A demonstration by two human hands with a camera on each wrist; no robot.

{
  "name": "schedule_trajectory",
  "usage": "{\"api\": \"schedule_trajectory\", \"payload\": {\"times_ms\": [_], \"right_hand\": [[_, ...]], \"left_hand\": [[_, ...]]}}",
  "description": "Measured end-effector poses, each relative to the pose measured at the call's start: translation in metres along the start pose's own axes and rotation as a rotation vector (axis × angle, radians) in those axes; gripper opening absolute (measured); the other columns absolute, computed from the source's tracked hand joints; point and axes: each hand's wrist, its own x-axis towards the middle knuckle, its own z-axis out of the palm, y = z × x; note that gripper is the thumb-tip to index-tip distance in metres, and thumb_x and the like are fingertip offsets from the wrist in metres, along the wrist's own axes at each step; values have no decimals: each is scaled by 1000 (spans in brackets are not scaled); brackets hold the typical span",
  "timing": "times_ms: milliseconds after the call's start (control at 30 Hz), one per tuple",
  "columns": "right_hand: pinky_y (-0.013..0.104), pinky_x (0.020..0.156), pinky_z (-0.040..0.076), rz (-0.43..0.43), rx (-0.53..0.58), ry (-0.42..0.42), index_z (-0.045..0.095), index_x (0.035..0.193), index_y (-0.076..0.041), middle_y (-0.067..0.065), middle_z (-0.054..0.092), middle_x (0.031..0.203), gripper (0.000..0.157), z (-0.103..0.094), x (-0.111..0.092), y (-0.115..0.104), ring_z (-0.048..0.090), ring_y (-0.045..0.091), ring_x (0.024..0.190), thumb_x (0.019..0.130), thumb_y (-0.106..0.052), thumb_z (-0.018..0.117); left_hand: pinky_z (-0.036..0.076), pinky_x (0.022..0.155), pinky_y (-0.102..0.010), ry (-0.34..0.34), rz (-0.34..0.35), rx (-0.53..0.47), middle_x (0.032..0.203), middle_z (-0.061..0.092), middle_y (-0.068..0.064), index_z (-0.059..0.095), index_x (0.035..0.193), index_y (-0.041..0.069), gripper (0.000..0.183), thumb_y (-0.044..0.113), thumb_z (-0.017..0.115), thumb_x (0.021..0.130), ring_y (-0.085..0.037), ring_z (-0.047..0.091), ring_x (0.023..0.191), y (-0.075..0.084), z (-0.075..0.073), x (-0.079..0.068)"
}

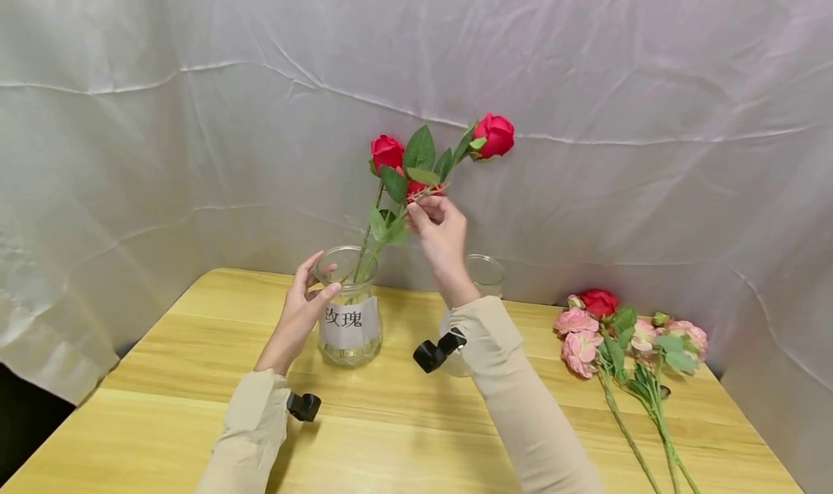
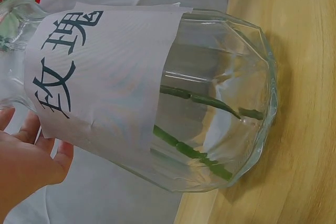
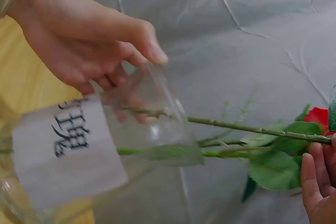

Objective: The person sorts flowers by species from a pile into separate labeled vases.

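My left hand (image 1: 302, 304) holds the glass vase (image 1: 352, 354) near its rim, thumb at the near side and fingers curved round the neck, presumably to steady something so light while it stands upright on the tabletop (image 1: 364, 425). My right hand (image 1: 445, 239) pinches a rose stem (image 3: 247, 128) well above its lower end, which sits just inside the mouth; that high grip, I judge, leaves the lower length free to slide past the rim. The bloom I take to be this stem's, the upper-right rose (image 1: 494, 136), leans out to the right. Two other roses, one red bloom (image 1: 387, 152) and another partly behind my fingers, seem to belong to the stems (image 2: 210, 102) reaching the vase's base. The paper label (image 1: 356, 322) faces me, readable there. A second glass vessel (image 1: 491, 287) stands behind my right forearm, while pink flowers (image 1: 581, 349) and another red rose (image 1: 599, 303) lie to the right, within reach.
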Motion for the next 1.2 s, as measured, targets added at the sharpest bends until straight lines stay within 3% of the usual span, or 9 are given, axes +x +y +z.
{"api": "schedule_trajectory", "payload": {"times_ms": [333,467,600,767,933,1067,1200], "right_hand": [[35,72,51,106,67,43,53,88,4,9,59,79,9,9,-11,20,58,13,66,82,7,59],[39,73,50,122,60,40,52,91,10,11,59,80,10,9,-14,28,58,14,66,83,8,58],[34,69,52,149,17,10,52,96,13,14,61,83,16,9,-17,35,58,14,67,84,6,58],[24,56,48,135,-53,-14,56,94,8,12,63,82,12,8,-19,43,59,13,66,84,2,60],[23,52,42,98,-99,-64,57,93,6,16,64,85,11,7,-20,48,61,27,72,84,0,60],[23,54,42,133,-122,-104,58,88,0,12,63,82,4,9,-21,54,60,36,81,84,-1,61],[34,63,48,171,-164,-132,60,88,2,5,62,80,7,12,-25,63,59,21,73,84,-3,62]], "left_hand": [[29,95,-39,4,4,-1,134,39,-14,20,142,13,66,17,57,88,-30,34,120,0,1,0],[29,95,-38,5,9,-1,133,39,-14,20,143,13,66,16,56,88,-28,34,119,0,1,0],[30,94,-36,8,4,0,133,40,-11,19,143,14,66,15,56,88,-22,35,116,1,2,-1],[30,94,-37,4,7,-4,132,41,-10,20,143,13,66,15,56,88,-20,36,115,0,2,-2],[29,95,-38,3,13,2,132,41,-11,20,143,13,66,16,56,88,-20,36,115,0,0,-1],[28,95,-38,7,15,2,132,41,-12,19,143,12,66,16,56,88,-23,35,115,0,-1,-1],[28,95,-37,10,5,-2,133,40,-13,20,143,13,65,15,56,88,-25,35,116,0,-1,-2]]}}
